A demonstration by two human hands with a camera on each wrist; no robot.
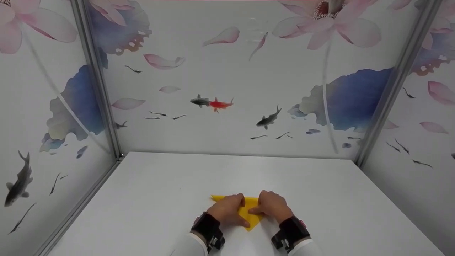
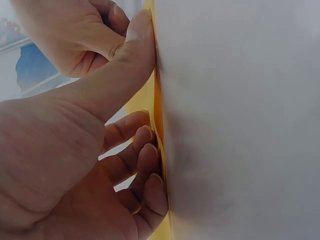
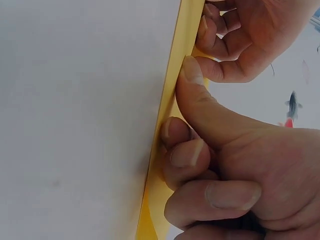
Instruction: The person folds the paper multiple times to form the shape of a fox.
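Yellow paper (image 1: 251, 203), folded to a pointed shape, is held low on the white table (image 1: 160, 199), between the two hands and on the person's side of the tabletop. In the head view one sharp corner is seen poking out past the left hand (image 1: 229, 209), and another is pointed toward the person, between the wrists.

The paper is gripped by the left hand with the thumb at its nearer part and the bent fingers at its far edge. By the right hand (image 1: 275, 206) it is pinched, the thumb being laid flat over the yellow face and the fingers being curled in beside it.

From the left wrist the sheet is seen nearly edge-on, and there the row of left fingertips, hidden from above, is shown set against it; a narrow orange-toned gap appears to be parted between two layers, though the angle is too steep for certainty. From the right wrist a long straight edge is shown, with the curled right fingers pressed close under the thumb.

Black bands (image 1: 209, 227) are worn on both wrists, above white sleeves (image 1: 193, 245). Behind the table a white panel (image 1: 220, 138) is printed with petals and fish (one of them, bright red (image 1: 220, 104), is partly caught in the right wrist view too).
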